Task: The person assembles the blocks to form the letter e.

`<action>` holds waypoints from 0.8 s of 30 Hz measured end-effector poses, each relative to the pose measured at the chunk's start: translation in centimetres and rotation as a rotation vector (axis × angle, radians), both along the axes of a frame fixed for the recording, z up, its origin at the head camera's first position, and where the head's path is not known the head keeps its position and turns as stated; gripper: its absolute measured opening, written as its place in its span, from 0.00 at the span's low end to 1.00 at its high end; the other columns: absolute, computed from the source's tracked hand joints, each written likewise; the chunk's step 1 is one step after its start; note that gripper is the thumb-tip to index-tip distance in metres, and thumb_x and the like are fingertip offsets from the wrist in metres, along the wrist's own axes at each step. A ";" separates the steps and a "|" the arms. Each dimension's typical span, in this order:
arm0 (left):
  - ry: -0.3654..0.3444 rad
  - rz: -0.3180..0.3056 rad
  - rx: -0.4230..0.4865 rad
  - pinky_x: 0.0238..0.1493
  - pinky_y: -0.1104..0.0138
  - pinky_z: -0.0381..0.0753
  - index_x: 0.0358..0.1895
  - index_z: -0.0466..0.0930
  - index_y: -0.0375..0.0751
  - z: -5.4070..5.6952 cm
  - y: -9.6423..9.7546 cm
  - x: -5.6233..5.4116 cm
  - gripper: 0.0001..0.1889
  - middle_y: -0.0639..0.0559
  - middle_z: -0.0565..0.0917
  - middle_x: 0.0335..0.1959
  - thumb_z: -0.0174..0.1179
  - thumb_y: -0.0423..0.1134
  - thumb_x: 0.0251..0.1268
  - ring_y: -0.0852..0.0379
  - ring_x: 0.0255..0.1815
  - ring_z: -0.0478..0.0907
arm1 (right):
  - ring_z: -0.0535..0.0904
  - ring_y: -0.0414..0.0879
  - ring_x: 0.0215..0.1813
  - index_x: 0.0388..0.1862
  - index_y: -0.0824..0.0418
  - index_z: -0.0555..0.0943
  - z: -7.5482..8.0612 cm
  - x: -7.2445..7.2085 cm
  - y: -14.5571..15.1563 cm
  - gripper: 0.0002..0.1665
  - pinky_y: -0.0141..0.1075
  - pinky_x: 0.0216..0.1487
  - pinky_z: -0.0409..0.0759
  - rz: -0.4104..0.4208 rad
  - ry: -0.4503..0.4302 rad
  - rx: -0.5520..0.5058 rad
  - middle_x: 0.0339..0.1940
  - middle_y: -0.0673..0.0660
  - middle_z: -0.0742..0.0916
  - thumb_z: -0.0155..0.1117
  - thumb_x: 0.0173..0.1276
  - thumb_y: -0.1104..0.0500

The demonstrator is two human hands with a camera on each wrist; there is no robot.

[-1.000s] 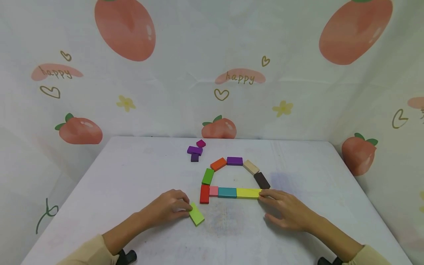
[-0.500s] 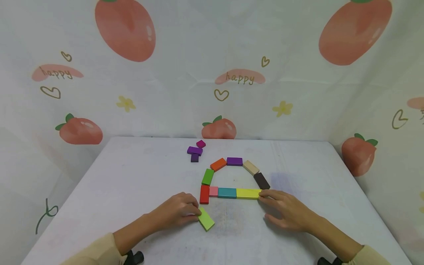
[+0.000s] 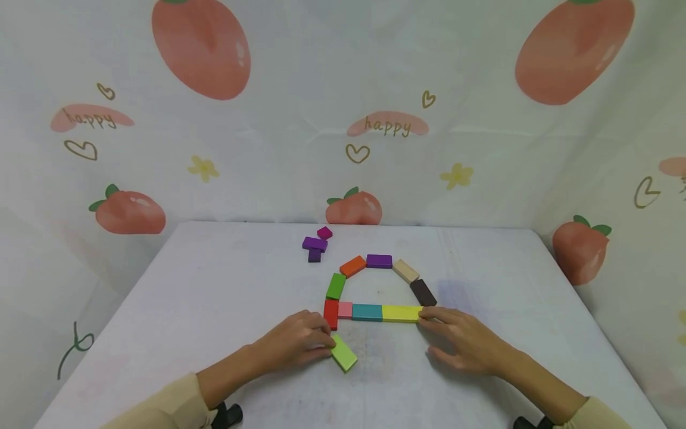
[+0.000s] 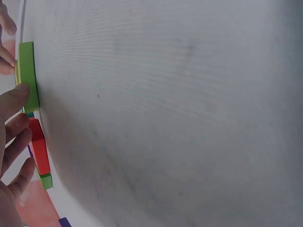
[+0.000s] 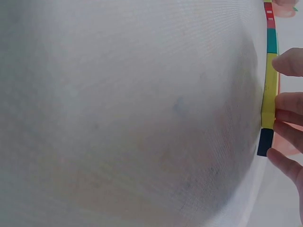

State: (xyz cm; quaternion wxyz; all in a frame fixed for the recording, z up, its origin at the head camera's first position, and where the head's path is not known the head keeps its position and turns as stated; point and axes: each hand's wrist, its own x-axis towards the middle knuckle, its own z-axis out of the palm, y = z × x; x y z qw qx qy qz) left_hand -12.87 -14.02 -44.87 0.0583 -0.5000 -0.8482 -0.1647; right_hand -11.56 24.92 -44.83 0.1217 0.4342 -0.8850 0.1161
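Note:
My left hand (image 3: pixel 300 339) pinches a lime-green block (image 3: pixel 345 354) by its far left end. The block lies slanted, just nearer than the red block (image 3: pixel 330 314). In the left wrist view, the thumb presses on the green block (image 4: pixel 30 75). My right hand (image 3: pixel 466 339) touches the right end of a long yellow block (image 3: pixel 402 314) with its fingertips, thumb apart. Left of the yellow one, a teal block (image 3: pixel 367 312) and a pink block (image 3: pixel 345 310) continue the row to the red block. That right end also shows beside a dark block (image 5: pixel 265 142) in the right wrist view.
Above the row, an arch is made of a green block (image 3: pixel 335 286), an orange block (image 3: pixel 352 266), a purple block (image 3: pixel 379 261), a beige block (image 3: pixel 405 271) and a dark brown block (image 3: pixel 423 292). Several purple and magenta pieces (image 3: pixel 314 244) lie at the back of the white table (image 3: pixel 225 280).
My left hand has moved to the right, carrying the lime-green block from left of the red block to just below it. My right hand has stayed in place.

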 end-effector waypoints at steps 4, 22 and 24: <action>0.006 0.000 0.009 0.47 0.74 0.79 0.45 0.91 0.52 0.0 0.2 -0.1 0.12 0.58 0.85 0.40 0.73 0.46 0.58 0.65 0.42 0.79 | 0.80 0.52 0.58 0.55 0.64 0.84 0.0 0.0 0.0 0.28 0.49 0.52 0.83 0.002 0.005 -0.002 0.59 0.58 0.82 0.74 0.57 0.52; -0.007 -0.010 0.006 0.53 0.69 0.79 0.44 0.91 0.48 0.2 0.9 -0.5 0.12 0.57 0.85 0.42 0.73 0.46 0.58 0.63 0.44 0.79 | 0.81 0.52 0.58 0.55 0.64 0.84 0.1 -0.1 0.0 0.27 0.50 0.51 0.83 -0.002 -0.006 -0.017 0.59 0.57 0.82 0.74 0.58 0.53; -0.008 -0.013 0.008 0.54 0.69 0.79 0.44 0.91 0.48 0.1 0.9 -0.6 0.12 0.57 0.85 0.42 0.73 0.46 0.59 0.63 0.45 0.79 | 0.81 0.53 0.58 0.54 0.64 0.84 0.2 -0.1 0.0 0.28 0.49 0.51 0.83 -0.007 -0.013 -0.017 0.59 0.58 0.82 0.75 0.57 0.53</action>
